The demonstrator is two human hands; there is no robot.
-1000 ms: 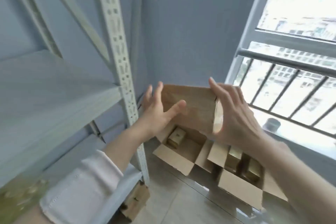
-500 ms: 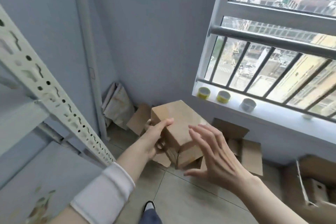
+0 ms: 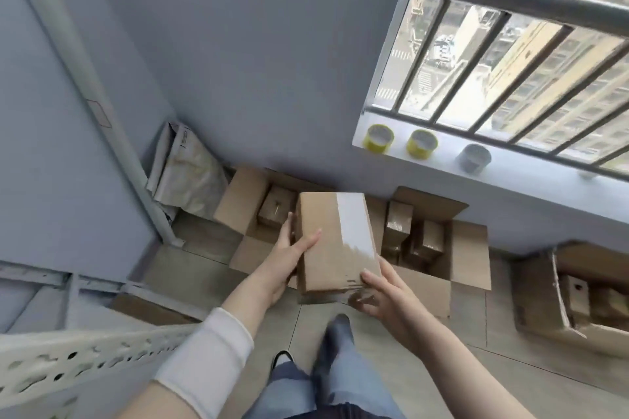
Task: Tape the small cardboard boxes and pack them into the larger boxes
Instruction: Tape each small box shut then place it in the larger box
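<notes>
Both grips are clamped on the taped small box [image 3: 332, 258], which is held up over the flaps of two open boxes on the floor. Far to the left of the held box, a perforated metal rack [image 3: 68, 362] is seen, and a bundle of pale flattened bags [image 3: 190, 177] is leaned against the wall. Just left of the held box, an open larger box [image 3: 238, 204] is set on the floor, and one small box [image 3: 276, 209] is seen inside it. The left grip [image 3: 285, 260] is wrapped round the held box's left edge, with the thumb laid on the top face. A strip of clear tape [image 3: 354, 224] is run along that face. The right grip [image 3: 383, 298] is closed on the near right corner, thumb on top and fingers underneath. To the right of the held box, a second open larger box [image 3: 471, 248] is placed, and several taped small boxes [image 3: 398, 224] are stood in it. Above and right of the held box, two yellow tape rolls [image 3: 377, 139] and a grey tape roll [image 3: 473, 158] are lined up on the window sill [image 3: 531, 180]. Furthest right, another open carton [image 3: 537, 296] is found.
</notes>
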